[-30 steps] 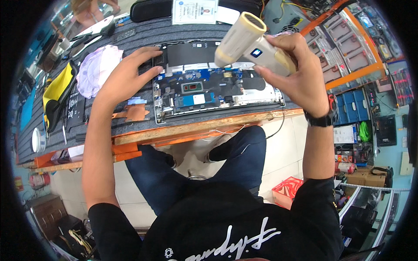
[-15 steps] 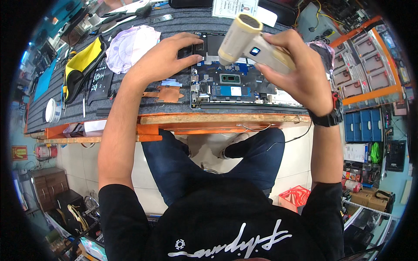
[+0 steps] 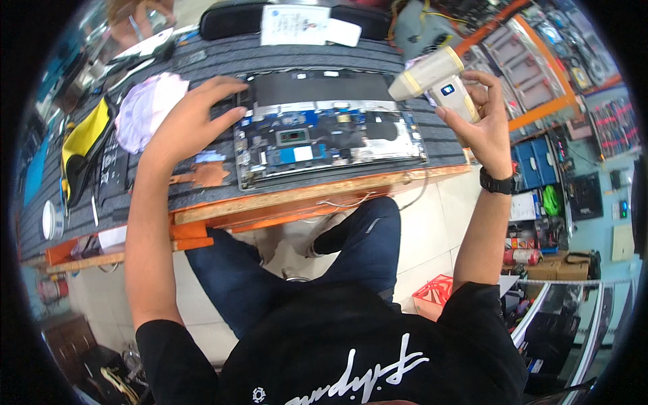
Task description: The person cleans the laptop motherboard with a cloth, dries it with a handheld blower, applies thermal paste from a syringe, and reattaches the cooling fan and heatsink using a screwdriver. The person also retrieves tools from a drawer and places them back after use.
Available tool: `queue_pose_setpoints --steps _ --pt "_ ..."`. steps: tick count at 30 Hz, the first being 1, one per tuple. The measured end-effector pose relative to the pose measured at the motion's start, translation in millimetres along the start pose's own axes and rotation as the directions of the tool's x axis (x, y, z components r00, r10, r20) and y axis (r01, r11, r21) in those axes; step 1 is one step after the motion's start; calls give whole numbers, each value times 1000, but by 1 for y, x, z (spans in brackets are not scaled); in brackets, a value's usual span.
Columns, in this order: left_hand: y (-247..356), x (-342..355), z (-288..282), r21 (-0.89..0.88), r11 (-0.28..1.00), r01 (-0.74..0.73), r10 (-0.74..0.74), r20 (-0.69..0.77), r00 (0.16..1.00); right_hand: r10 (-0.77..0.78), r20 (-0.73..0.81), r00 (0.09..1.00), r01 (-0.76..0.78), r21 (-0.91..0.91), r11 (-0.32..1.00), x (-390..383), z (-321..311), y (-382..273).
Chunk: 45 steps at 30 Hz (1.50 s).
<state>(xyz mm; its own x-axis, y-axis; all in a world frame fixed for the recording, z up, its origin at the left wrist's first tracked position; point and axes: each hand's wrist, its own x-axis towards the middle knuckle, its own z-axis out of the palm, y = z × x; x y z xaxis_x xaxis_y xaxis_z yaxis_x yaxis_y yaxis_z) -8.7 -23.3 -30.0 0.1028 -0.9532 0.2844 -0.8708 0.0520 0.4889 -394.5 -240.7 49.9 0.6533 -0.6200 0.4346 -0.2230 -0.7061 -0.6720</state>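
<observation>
An opened laptop base (image 3: pixel 324 138) lies on the striped mat, its blue circuit board, bare processor and black battery exposed. My left hand (image 3: pixel 189 121) is at its left edge, thumb and fingers apart, fingertips touching or just beside the frame. In my right hand (image 3: pixel 487 128) is a cream handheld blower (image 3: pixel 432 73), gripped by its handle, which carries a small lit display. The blower is raised beyond the laptop's right end, its tapered nozzle pointing left. A copper-coloured heat sink plate (image 3: pixel 210 175) lies left of the laptop, below my left wrist.
A crumpled pale purple cloth (image 3: pixel 150 108), a yellow and black pouch (image 3: pixel 84 142) and a white round tub (image 3: pixel 51 220) lie on the left. Papers (image 3: pixel 295 25) lie at the back. An orange-framed case (image 3: pixel 526 67) stands at the right. The wooden table edge (image 3: pixel 304 190) runs in front.
My right hand has carried the blower from above the board out to the right, and the nozzle has swung from downward to leftward. The view has shifted and tilted; my left hand stays at the laptop's left edge.
</observation>
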Motion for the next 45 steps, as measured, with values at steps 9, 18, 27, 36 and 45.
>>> queue_pose_setpoints --steps 9,18,27,36,45 --pt "42 -24 -25 -48 994 -99 87 -203 975 592 -123 796 -557 233 797 -68 -49 116" --pt "99 -230 -30 -172 984 37 -103 -395 913 192 -300 934 -306 -400 864 -57 -29 185" --pt "13 -402 -10 -563 770 302 -638 -697 327 142 -306 942 -269 -427 863 -27 -45 204" --pt "-143 -448 -89 -648 755 105 -599 -745 -294 -43 -336 941 -24 -192 981 -23 35 -6" --pt "-261 -552 -188 -612 656 442 -548 -789 -279 -165 -203 965 134 -155 979 -42 131 -78"
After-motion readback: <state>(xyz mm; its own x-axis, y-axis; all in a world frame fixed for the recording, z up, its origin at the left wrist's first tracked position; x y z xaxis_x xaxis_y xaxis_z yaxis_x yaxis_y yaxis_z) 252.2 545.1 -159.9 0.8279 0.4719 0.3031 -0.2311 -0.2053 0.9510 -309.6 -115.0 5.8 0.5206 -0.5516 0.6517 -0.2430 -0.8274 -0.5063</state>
